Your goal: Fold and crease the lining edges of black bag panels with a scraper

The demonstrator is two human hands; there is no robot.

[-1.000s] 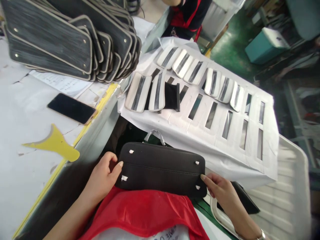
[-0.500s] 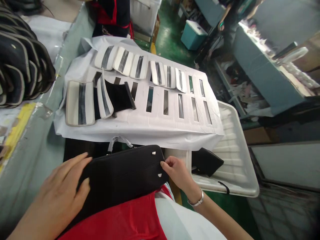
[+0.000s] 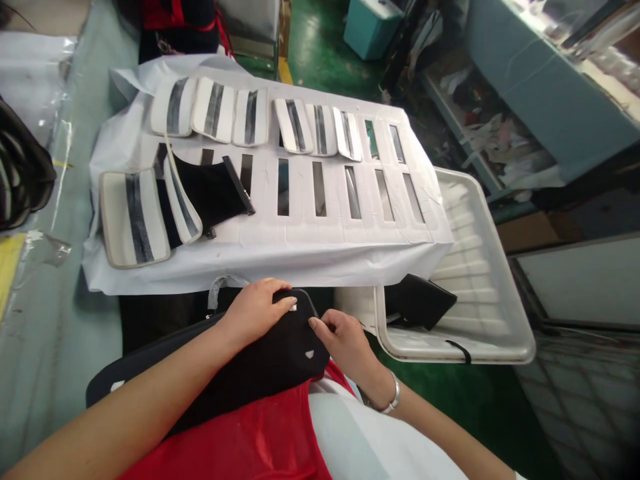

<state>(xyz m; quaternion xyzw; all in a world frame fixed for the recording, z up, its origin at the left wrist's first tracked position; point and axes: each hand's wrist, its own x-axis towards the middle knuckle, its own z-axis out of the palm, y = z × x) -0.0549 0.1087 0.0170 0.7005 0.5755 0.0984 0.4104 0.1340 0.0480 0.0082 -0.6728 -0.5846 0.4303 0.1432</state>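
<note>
A long black panel (image 3: 260, 373) with rounded corners lies across my lap, over a red apron (image 3: 250, 443). Small white tabs show near its ends. At its far right corner is my left hand (image 3: 257, 307), fingers closed at the edge with the thumb on a white tab (image 3: 293, 305). My right hand (image 3: 343, 337) pinches the panel's right end between thumb and bent fingers, between the far tab and the near tab (image 3: 310, 355). My left forearm crosses above the panel and hides part of it.
Ahead, a white-covered board (image 3: 300, 233) with rectangular slots carries several cream pads (image 3: 134, 217) with dark stripes and a black strap piece (image 3: 213, 190). A white plastic bin (image 3: 505, 300) at right holds a black folded piece (image 3: 423, 300). Dark pieces (image 3: 23, 167) are stacked left.
My left hand has moved right from the panel's left part to its far right corner, uncovering the left end. My right hand stays on the right end. The camera view has shifted.
</note>
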